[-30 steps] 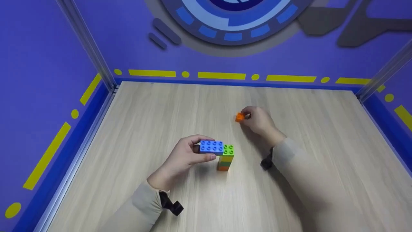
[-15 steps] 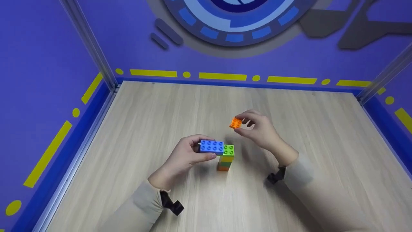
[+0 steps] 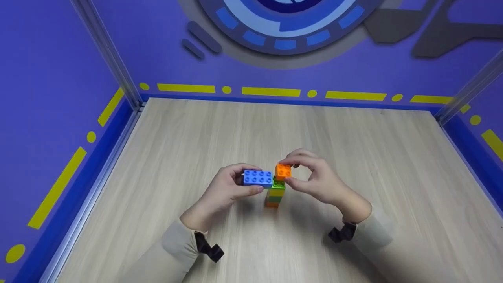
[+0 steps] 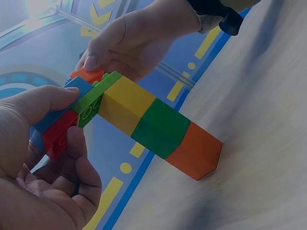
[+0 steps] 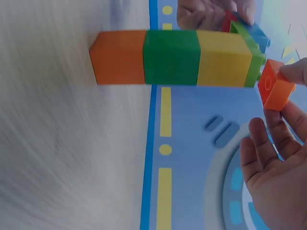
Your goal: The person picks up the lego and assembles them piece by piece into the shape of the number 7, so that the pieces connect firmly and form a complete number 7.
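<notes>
A small tower stands upright on the table. From the bottom it has an orange base brick (image 4: 196, 151), a dark green brick (image 4: 160, 128), a yellow brick (image 4: 127, 105) and a thin light green piece (image 3: 278, 185) that reaches out to the left. On that overhang sits a blue brick (image 3: 257, 178), with a red brick (image 4: 60, 134) below it. My left hand (image 3: 224, 194) grips the blue and red bricks between thumb and fingers. Pinched in my right hand (image 3: 324, 181), a loose orange brick (image 3: 283, 171) is tilted just above the light green studs, slightly apart from them in the right wrist view.
The wooden table (image 3: 188, 133) spreads around the tower. Blue-purple panels with yellow marks (image 3: 271, 91) enclose its back and sides. Metal posts (image 3: 112, 51) stand at the corners. Dark wrist straps (image 3: 208, 247) hang from both cuffs.
My right hand has brought the orange brick from the table behind the tower, toward me and slightly left, to above the tower's top. My left hand keeps its hold and place.
</notes>
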`<state>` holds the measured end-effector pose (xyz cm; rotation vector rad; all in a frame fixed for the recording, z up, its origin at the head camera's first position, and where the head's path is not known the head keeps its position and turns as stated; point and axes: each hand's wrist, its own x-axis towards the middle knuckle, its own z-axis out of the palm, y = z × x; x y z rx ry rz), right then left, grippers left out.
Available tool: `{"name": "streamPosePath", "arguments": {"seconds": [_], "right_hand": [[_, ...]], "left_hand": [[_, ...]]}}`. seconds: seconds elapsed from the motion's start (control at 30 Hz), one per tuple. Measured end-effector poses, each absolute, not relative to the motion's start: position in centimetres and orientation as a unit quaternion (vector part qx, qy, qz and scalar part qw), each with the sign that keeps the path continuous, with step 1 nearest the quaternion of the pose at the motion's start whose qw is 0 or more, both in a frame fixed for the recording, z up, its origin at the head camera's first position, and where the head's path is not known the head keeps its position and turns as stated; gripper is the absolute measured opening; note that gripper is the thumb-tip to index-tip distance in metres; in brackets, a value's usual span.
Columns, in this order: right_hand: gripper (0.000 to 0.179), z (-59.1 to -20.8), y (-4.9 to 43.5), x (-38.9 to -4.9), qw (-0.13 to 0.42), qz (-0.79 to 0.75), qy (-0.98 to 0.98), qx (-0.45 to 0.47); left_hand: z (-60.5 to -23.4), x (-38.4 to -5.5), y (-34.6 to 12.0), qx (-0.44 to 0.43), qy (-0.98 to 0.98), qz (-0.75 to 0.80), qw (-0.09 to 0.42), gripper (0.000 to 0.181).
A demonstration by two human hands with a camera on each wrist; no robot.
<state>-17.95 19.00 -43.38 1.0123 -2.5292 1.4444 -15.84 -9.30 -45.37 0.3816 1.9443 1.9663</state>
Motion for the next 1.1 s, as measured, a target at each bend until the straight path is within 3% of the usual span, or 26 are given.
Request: {"name": "streamPosePath", "arguments": {"seconds": [0.47,1.1], "right_hand": [[0.035,-44.3,18.5,-17.1,0.034,0.480,-0.803,0.351],[0.034,-46.3,17.4,-16.5,0.036,0.562,-0.773,0.292]], "left_hand": [[-45.4,-15.8,-9.3,0.137,0.677,0.702,0.171,0.048],[-45.3,-15.8,-9.3,0.137,0.693,0.688,0.166,0.048]]}}
